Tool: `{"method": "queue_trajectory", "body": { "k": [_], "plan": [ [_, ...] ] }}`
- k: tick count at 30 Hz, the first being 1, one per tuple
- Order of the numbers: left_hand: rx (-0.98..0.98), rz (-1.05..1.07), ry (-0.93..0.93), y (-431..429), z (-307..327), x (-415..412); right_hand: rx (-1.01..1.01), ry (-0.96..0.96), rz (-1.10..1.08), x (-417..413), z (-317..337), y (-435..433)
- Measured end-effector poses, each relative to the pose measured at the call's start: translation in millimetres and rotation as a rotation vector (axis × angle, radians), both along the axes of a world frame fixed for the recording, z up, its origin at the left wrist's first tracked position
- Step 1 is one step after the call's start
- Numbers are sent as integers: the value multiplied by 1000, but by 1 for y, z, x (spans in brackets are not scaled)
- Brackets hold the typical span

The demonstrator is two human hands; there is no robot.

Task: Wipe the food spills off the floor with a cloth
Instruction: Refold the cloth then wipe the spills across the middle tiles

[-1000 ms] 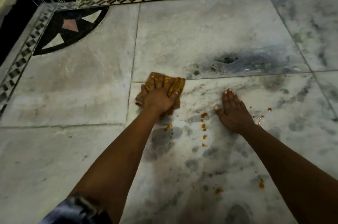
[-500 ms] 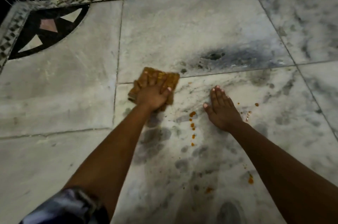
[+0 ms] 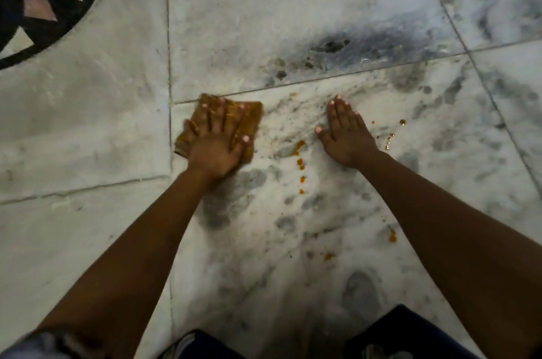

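Observation:
A folded, orange-stained cloth [image 3: 252, 113] lies on the white marble floor [image 3: 293, 241]. My left hand [image 3: 215, 141] presses flat on the cloth with fingers spread. My right hand [image 3: 346, 133] rests palm down on the bare floor to the right, holding nothing. Between the hands a line of orange food spots [image 3: 299, 162] runs down the tile. More small drops [image 3: 390, 137] sit just right of my right hand, and other orange bits [image 3: 392, 237] lie lower beside my right forearm.
A dark grey stain [image 3: 331, 46] marks the tile beyond the hands. A black inlaid corner pattern [image 3: 38, 12] fills the upper left. Grout lines cross the floor. My dark-clothed knees [image 3: 410, 335] show at the bottom edge.
The view has tilted down and closer to the floor. My left hand has slid the cloth slightly toward me along the tile edge. My right hand stays planted.

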State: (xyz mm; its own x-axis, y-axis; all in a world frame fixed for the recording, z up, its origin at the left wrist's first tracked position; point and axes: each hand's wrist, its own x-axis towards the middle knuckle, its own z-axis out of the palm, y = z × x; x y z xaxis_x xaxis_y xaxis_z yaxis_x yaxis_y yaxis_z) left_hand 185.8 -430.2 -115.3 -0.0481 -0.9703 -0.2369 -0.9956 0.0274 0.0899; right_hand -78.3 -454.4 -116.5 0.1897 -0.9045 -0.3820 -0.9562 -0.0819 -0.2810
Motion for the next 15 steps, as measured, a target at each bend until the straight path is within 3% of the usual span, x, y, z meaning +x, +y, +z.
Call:
{"method": "queue_trajectory", "body": {
  "k": [3,6,10,13,15],
  "plan": [
    [-70,-287,28,68,-2,-8,3,-17,-13,1,1,3],
    [-99,-412,-9,104,-5,30,23,-33,-16,3,2,16],
    [-62,-185,-65,70,1,64,12,-17,27,-2,3,38],
    [39,44,-32,41,3,32,20,21,54,-5,6,42],
    [48,30,-7,49,5,1,25,33,47,-4,6,44]
  ]
}}
